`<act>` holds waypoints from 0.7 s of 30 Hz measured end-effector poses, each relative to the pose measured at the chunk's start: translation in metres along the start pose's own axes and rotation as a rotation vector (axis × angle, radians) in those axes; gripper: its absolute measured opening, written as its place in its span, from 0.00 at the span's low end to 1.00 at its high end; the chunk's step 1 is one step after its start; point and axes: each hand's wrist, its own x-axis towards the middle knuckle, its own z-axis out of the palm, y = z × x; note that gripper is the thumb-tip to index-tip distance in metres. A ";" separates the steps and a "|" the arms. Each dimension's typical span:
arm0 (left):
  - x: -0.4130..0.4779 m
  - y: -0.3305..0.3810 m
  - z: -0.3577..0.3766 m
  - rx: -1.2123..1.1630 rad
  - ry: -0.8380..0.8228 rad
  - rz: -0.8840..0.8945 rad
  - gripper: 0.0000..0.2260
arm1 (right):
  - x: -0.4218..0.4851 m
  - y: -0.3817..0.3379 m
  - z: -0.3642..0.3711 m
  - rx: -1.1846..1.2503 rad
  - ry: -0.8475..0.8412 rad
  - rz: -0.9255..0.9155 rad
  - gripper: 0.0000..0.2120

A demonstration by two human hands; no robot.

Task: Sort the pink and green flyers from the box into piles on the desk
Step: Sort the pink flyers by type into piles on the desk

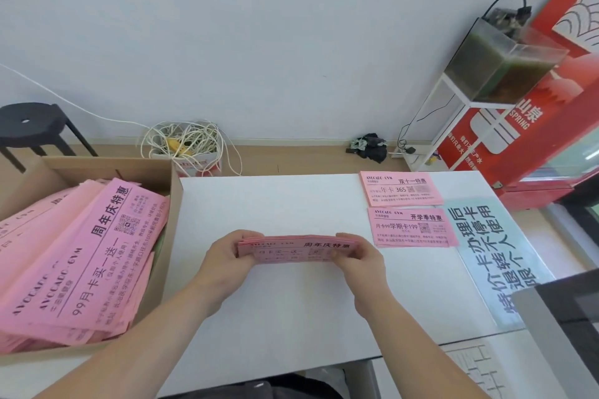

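Observation:
A stack of pink flyers stands on its long edge on the white desk, held at both ends. My left hand grips its left end, my right hand grips its right end. At the left, a cardboard box holds many loose pink flyers. Two separate piles of pink flyers lie at the desk's far right: one at the back, another just in front of it. I see no green flyer on the desk.
A pale blue sign with large black characters lies flat on the desk's right side. A dark monitor corner and a keyboard sit at the lower right. On the floor behind: a black stool, tangled white cable, a fish tank on a stand.

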 end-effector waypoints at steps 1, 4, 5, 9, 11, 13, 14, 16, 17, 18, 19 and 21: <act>0.000 0.002 0.002 0.004 0.000 0.000 0.11 | 0.001 0.000 0.002 0.006 -0.004 0.001 0.17; -0.001 0.004 0.012 0.008 0.027 -0.027 0.12 | 0.005 -0.001 0.008 0.021 -0.006 -0.004 0.17; 0.000 0.003 0.014 0.010 0.042 -0.036 0.13 | 0.006 -0.001 0.010 0.017 0.001 -0.009 0.15; 0.009 0.004 0.014 0.032 0.096 -0.047 0.16 | 0.015 -0.005 0.010 -0.045 0.016 -0.031 0.11; 0.013 0.006 0.014 0.035 0.106 -0.052 0.17 | 0.021 -0.011 0.009 -0.059 0.006 -0.033 0.11; 0.016 0.009 0.014 0.016 0.118 -0.042 0.17 | 0.027 -0.017 0.008 -0.080 -0.018 -0.047 0.11; 0.017 0.011 0.014 0.004 0.124 -0.039 0.16 | 0.029 -0.020 0.008 -0.092 -0.028 -0.059 0.10; 0.018 0.014 0.011 -0.019 0.127 -0.044 0.15 | 0.031 -0.023 0.009 -0.115 -0.043 -0.089 0.10; 0.018 0.014 0.009 -0.023 0.124 -0.047 0.16 | 0.030 -0.022 0.010 -0.124 -0.046 -0.100 0.11; 0.018 0.015 0.007 -0.017 0.117 -0.057 0.17 | 0.028 -0.020 0.012 -0.132 -0.044 -0.104 0.11; 0.017 0.014 0.005 -0.011 0.108 -0.067 0.19 | 0.025 -0.018 0.014 -0.135 -0.038 -0.101 0.11; 0.018 0.016 0.001 -0.028 0.085 -0.098 0.23 | 0.018 -0.015 0.019 -0.125 -0.007 -0.078 0.10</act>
